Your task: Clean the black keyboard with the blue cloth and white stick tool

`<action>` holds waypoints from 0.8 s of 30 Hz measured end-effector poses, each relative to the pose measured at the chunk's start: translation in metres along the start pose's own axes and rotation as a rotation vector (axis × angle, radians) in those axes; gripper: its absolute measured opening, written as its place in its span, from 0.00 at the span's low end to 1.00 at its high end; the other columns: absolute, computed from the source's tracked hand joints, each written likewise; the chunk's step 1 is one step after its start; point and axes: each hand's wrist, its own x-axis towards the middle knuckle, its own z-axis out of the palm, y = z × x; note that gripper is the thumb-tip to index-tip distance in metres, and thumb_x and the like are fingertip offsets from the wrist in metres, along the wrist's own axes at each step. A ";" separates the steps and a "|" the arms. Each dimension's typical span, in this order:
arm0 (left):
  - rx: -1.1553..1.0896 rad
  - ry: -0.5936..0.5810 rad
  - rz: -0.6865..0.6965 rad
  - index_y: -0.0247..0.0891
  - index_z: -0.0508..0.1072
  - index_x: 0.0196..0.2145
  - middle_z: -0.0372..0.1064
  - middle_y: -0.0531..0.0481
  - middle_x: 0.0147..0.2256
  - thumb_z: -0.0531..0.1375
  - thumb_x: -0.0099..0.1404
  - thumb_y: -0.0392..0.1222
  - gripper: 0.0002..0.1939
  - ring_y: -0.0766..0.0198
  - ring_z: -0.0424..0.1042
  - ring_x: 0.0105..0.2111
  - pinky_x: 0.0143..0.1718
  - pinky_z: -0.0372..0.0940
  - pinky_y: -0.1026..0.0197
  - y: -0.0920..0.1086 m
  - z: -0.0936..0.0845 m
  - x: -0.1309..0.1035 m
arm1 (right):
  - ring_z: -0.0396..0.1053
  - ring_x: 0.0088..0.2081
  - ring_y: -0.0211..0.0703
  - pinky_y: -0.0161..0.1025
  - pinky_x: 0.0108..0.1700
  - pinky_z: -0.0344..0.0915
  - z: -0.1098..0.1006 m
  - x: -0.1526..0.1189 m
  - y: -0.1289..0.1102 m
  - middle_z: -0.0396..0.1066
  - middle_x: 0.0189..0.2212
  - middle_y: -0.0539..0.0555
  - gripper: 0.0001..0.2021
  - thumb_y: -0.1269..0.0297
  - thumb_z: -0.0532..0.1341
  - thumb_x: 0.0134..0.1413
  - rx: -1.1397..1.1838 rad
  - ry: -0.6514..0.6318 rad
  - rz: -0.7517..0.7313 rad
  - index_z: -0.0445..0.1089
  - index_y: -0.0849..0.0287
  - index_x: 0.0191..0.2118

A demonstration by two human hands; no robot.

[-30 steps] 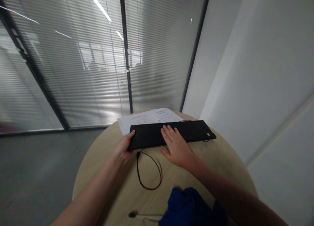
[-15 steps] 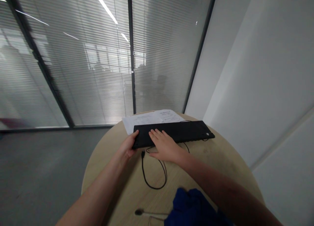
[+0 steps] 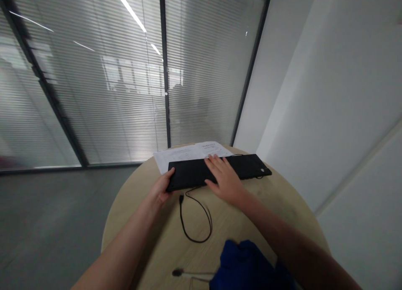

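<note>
A black keyboard [image 3: 188, 172], long and flat with its plain underside up, lies at a slant over the far half of the table. My left hand [image 3: 161, 188] grips its left end, thumb on top and the other fingers underneath. Near the middle of the keyboard my right hand [image 3: 224, 179] rests flat on the surface, fingers stretched out. A thin black cable [image 3: 210, 223] loops on the table in front of the keyboard and ends in a USB plug [image 3: 181, 199].
Printed paper sheets [image 3: 179, 154] lie behind the keyboard on the round wooden table [image 3: 141, 239]. A blue cloth [image 3: 245, 267] and a small brush with a dark head [image 3: 178, 272] are at the near edge. A glass partition with blinds [image 3: 132, 93] stands beyond; a white wall is on the right.
My right hand has slid to the right along the keyboard, from left of its middle to about its middle. My left hand keeps its hold on the left end. The view has shifted slightly.
</note>
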 end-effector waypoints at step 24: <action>0.122 -0.001 -0.115 0.32 0.72 0.47 0.77 0.43 0.27 0.60 0.68 0.37 0.11 0.58 0.75 0.19 0.17 0.73 0.61 0.011 -0.016 0.003 | 0.68 0.59 0.45 0.47 0.64 0.65 -0.007 -0.144 0.166 0.69 0.57 0.59 0.21 0.57 0.60 0.60 0.282 0.448 0.399 0.70 0.59 0.56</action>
